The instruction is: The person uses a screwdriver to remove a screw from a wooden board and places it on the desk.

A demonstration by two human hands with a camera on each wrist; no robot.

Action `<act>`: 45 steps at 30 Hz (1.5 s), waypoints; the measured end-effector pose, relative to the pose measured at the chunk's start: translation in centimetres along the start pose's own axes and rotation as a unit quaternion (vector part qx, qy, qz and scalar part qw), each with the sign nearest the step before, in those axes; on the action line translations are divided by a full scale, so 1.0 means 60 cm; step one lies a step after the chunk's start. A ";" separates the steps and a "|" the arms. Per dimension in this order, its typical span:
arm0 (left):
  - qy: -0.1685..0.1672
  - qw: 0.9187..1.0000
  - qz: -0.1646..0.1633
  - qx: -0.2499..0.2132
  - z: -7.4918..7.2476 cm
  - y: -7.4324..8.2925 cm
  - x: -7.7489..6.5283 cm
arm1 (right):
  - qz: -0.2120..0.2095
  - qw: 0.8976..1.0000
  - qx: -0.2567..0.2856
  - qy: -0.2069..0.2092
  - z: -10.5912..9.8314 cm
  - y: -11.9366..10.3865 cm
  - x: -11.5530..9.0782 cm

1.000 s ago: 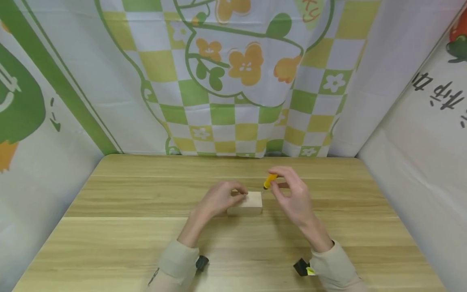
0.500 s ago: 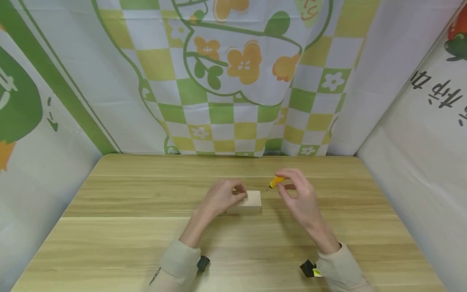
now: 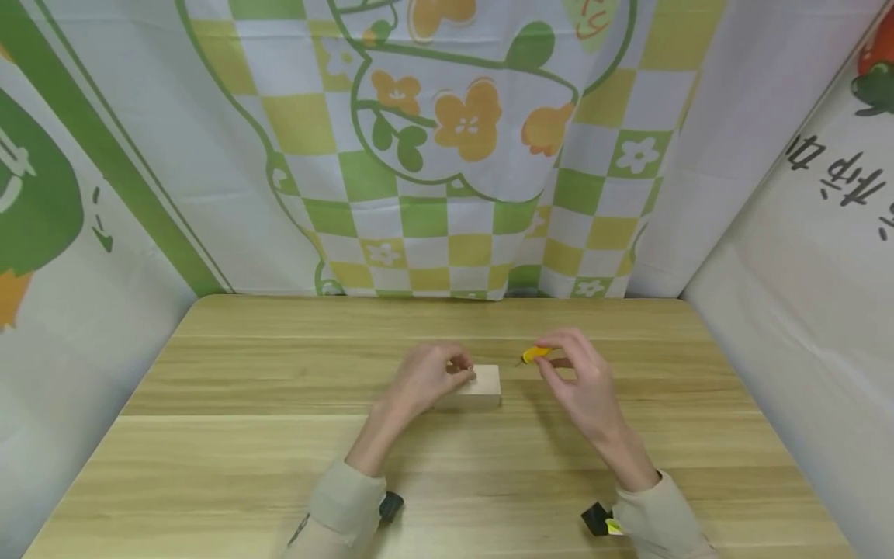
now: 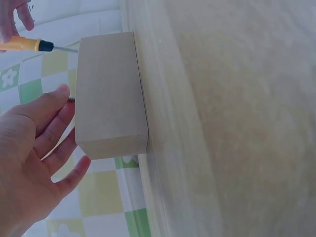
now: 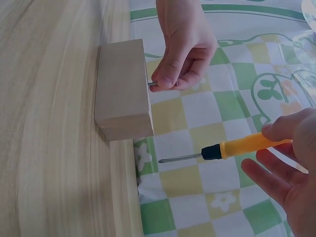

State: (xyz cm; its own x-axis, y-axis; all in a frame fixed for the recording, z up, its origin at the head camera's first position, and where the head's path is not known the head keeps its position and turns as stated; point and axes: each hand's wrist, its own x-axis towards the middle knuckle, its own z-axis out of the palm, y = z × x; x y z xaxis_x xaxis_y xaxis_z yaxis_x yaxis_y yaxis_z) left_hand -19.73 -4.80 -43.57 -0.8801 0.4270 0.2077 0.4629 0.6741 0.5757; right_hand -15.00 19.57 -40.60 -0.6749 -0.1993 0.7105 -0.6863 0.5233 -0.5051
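A pale wooden block [image 3: 487, 382] lies on the table ahead of me. My left hand [image 3: 419, 380] pinches a small screw [image 5: 152, 84] between thumb and index finger, its tip right at the block's top face. Most of the screw is hidden by the fingertips. In my right hand [image 3: 585, 384] is a yellow screwdriver [image 5: 242, 146] with a black collar and a thin metal shaft, held by the handle between thumb and fingers. Its tip points down-left toward the block and stands apart from it, to the right, above the table.
The wood-grain table [image 3: 279, 466] stretches around the block on all sides. A curtain [image 3: 447, 217] with green and yellow checks hangs along the far edge, and white printed cloth [image 3: 789, 310] walls the sides.
My right hand has drawn to the right, away from the block, and the screwdriver has tipped flatter. The left hand keeps its pinch on the screw at the block.
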 end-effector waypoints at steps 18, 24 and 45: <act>0.039 0.996 -0.040 -0.068 -0.018 0.008 -0.012 | -0.007 0.998 -0.052 -0.019 -0.007 0.012 -0.014; 0.037 0.993 -0.054 -0.094 -0.031 -0.005 -0.028 | -0.009 0.997 -0.070 -0.037 -0.003 0.012 -0.017; -0.011 0.985 -0.054 -0.164 -0.071 -0.029 -0.076 | -0.024 0.992 -0.112 -0.055 0.003 0.023 -0.037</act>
State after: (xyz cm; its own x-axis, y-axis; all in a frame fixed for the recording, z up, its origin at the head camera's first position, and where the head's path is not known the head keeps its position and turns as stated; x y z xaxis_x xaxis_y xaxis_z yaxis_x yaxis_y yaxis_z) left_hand -16.95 -10.48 -42.13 -0.9179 0.3797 0.1156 0.3042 0.4862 0.8192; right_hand -14.47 20.56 -42.98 -0.6770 -0.3107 0.6672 -0.6487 0.6801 -0.3415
